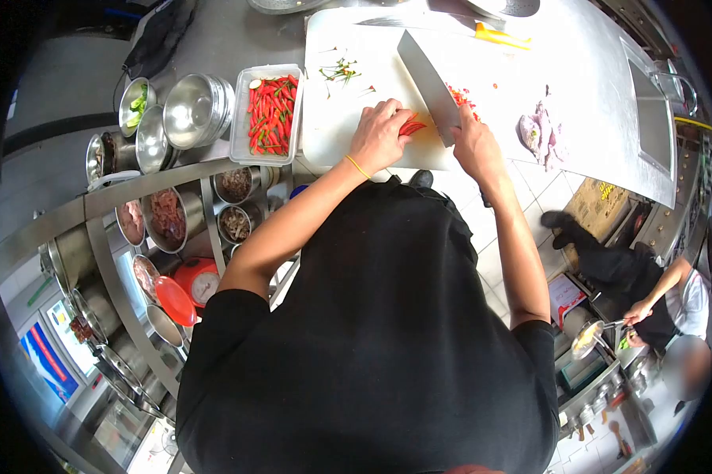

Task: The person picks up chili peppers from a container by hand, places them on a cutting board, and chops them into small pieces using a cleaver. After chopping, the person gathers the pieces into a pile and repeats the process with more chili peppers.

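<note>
My right hand (474, 146) is closed round the handle of a broad kitchen knife (428, 79), whose blade slants across the white cutting board (332, 126). Close to the blade's left side, my left hand (379, 136) presses several red chillies (412, 125) on the board, fingers curled over them. Chopped red chilli (460, 96) lies just right of the blade. Green chilli stems (340, 71) are scattered at the board's upper left. A clear plastic tub (242, 118) of whole red chillies (272, 114) stands left of the board.
Behind the board's working area lies a yellow-handled knife (502, 36). A purplish-white piece of food (541, 134) sits at right. Steel bowls (190, 110) are stacked at left, above shelves holding pots of meat (166, 217). At lower right, another person (640, 292) holds a pan (589, 338).
</note>
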Tool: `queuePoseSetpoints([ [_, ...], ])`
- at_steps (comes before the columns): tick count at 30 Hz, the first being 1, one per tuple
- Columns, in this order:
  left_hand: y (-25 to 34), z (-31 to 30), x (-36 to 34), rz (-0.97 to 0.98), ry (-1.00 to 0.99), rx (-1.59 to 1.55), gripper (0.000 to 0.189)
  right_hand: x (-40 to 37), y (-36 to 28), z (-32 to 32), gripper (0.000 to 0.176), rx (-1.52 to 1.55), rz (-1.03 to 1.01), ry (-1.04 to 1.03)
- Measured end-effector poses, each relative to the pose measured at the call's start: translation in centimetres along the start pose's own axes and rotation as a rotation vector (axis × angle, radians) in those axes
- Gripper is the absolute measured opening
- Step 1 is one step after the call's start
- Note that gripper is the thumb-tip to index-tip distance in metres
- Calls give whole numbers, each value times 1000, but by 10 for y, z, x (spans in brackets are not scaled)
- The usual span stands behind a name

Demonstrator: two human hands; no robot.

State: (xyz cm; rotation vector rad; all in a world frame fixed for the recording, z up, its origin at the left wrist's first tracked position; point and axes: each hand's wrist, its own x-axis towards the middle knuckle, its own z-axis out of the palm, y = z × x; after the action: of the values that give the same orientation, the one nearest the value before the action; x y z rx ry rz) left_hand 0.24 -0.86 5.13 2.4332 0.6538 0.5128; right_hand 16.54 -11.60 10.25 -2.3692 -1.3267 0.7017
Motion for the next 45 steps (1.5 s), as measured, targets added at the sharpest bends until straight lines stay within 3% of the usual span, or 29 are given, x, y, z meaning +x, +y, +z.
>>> queuePoseSetpoints([
  [8, 0, 25, -3, 69, -25, -31, 30, 2, 3, 1, 26, -13, -32, 24],
  [16, 1, 26, 3, -41, 75, -204, 23, 2, -4, -5, 24, -74, -3, -15],
  [19, -6, 21, 7, -129, -4, -320, 20, 1, -4, -5, 25, -70, -12, -13],
  [26, -17, 21, 15, -81, -81, -183, 22, 1, -3, -5, 26, -51, -16, -4],
  [29, -10, 15, 18, 2, 18, -26, 21, 0, -4, -7, 27, -58, -9, -3],
  [31, -5, 8, 20, -120, -74, 2, 14, 0, -5, -7, 28, -52, -4, -5],
  [45, 2, 12, 10, -144, -65, -171, 21, 1, 4, -2, 30, -40, -49, 9],
])
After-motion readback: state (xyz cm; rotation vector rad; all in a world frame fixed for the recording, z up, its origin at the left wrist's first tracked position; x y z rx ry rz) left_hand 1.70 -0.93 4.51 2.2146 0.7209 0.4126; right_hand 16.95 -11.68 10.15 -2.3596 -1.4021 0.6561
